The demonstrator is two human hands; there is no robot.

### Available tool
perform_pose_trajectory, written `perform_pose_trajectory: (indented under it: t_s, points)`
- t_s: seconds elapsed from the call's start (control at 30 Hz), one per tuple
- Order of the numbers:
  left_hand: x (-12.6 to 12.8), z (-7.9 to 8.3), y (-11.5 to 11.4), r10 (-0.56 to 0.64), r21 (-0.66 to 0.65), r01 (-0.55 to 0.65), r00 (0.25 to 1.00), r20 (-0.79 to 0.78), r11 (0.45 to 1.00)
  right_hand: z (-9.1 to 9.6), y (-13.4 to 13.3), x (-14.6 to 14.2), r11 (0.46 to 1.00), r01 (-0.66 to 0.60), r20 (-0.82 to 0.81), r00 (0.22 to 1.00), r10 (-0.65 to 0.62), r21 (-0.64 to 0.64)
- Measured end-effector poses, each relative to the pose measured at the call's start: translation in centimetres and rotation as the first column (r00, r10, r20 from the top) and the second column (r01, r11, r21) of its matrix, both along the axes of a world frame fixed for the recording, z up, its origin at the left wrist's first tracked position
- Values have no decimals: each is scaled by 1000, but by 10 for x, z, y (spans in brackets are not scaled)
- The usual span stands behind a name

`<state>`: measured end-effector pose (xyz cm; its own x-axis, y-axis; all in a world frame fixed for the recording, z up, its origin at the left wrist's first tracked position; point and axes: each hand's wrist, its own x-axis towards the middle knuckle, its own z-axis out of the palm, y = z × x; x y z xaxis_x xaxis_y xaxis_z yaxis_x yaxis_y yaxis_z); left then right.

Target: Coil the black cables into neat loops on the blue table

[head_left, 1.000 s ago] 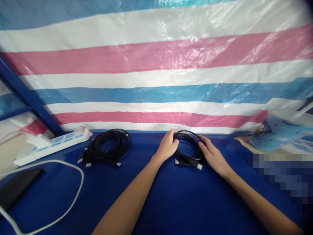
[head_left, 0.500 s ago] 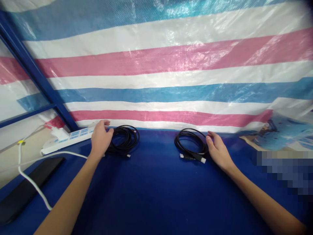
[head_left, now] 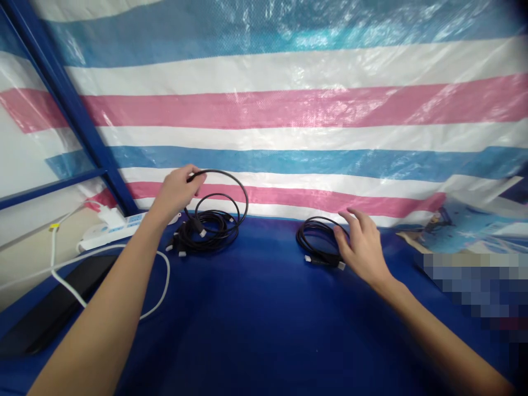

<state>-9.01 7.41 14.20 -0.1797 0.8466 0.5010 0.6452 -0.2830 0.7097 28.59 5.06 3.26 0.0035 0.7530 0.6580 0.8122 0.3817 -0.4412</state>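
Left hand (head_left: pixel 176 190) had risen since half a second ago, fingers pinched on a loop of black cable (head_left: pixel 223 190) lifted above the cable pile (head_left: pixel 206 234) on the blue table (head_left: pixel 264 319), right hand (head_left: pixel 363 247) spread open, resting against the small coiled cable (head_left: pixel 317 242), white power strip (head_left: pixel 111 231) at far left

Black cable (head_left: pixel 225 190) — one loop lifted upright above the black pile (head_left: pixel 206 232) on the blue table. Second coil (head_left: pixel 317 246) lies flat, well apart to the right — white-tipped plugs.
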Motion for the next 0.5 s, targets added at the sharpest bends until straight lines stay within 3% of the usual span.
perform_pose_trajectory:
  t_s: [0.1,0.17,0.2,0.23,0.27,0.3,0.37,0.4,0.43,0.5]
  points:
    - [22,28,-16,-149,219,98,962,229,971,41,-9,-39,965,-231,-35,973,228,-122]
    - [40,44,-28,-242,337,122,907,343,934,70,-16,-71,895,-402,-86,915,393,-191]
    - [49,52,-33,-349,391,171,824,447,904,83,-20,-88,833,-510,-138,860,491,-215]
    - [58,58,-38,-429,441,194,730,532,876,95,-23,-105,687,-696,-349,709,613,-208]
    - [65,64,-41,-481,490,176,630,610,854,104,-26,-122,558,-820,-541,530,653,-130]
    - [72,67,-42,-515,542,125,539,666,831,110,-29,-138,456,-889,-683,356,638,-37]
    - [80,68,-41,-527,587,3,445,724,809,115,-32,-166,304,-942,-817,62,574,143]
    - [84,65,-39,-517,581,-48,403,755,812,114,-32,-177,275,-935,-842,-44,538,224]
    - [86,60,-35,-499,560,-80,362,787,825,112,-31,-187,297,-910,-858,-108,502,288]
    - [93,46,-27,-456,493,-83,271,847,866,106,-27,-199,408,-842,-880,-152,451,354]
